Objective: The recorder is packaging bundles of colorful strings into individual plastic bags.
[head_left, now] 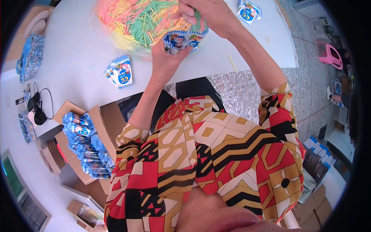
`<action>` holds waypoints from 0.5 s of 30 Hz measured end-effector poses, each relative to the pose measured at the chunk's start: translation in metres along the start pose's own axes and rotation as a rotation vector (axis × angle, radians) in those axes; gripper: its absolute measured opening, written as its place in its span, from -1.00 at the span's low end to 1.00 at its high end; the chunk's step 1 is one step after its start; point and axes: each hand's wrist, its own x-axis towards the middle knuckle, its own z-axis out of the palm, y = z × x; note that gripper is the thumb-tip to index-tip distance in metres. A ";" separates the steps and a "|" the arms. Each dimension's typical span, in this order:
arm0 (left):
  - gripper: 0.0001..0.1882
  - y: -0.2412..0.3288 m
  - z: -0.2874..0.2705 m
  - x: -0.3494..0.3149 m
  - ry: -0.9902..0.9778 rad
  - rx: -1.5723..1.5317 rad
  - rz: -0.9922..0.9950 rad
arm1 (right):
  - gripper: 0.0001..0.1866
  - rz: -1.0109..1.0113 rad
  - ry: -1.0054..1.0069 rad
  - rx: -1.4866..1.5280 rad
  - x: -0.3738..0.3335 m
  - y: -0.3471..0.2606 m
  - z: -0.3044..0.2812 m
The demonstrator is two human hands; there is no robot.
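My left hand (166, 60) is closed around some small blue-and-white printed packets (178, 40) at the near edge of a pile of thin coloured sticks (148, 23). Pink, orange, green and yellow sticks make up the pile. Above the packets, my right hand (210, 15) grips a bunch of green sticks (198, 23), whose lower ends meet the top of a packet. Whether they are inside it I cannot tell. Left of my left hand, a few flat packets (123, 72) lie fanned on the white table (77, 46).
More packets (249, 13) lie at the far right of the table, and a loose yellow stick (232, 63) near its front edge. At lower left stands an open cardboard box (108, 123) of blue packets (85, 143). A pink stool (329, 56) is on the floor at right.
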 end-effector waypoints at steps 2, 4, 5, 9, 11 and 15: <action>-0.68 0.003 0.001 0.002 -0.006 -0.051 -0.040 | -0.74 -0.075 -0.007 0.022 0.005 0.005 -0.002; -0.68 0.003 0.002 0.005 -0.006 -0.100 -0.059 | -0.73 -0.121 -0.022 0.013 0.011 0.011 -0.007; -0.68 0.003 0.002 0.007 -0.002 -0.147 -0.083 | -0.73 -0.163 -0.040 0.010 0.015 0.014 -0.008; -0.69 0.002 0.000 0.011 0.007 -0.250 -0.123 | -0.72 -0.189 -0.021 -0.137 0.023 0.020 -0.009; -0.69 0.002 0.000 0.011 0.012 -0.296 -0.111 | -0.71 -0.218 -0.084 -0.147 0.024 0.018 -0.010; -0.69 0.005 0.001 0.014 0.030 -0.307 -0.101 | -0.69 -0.208 -0.179 -0.172 0.022 0.007 -0.010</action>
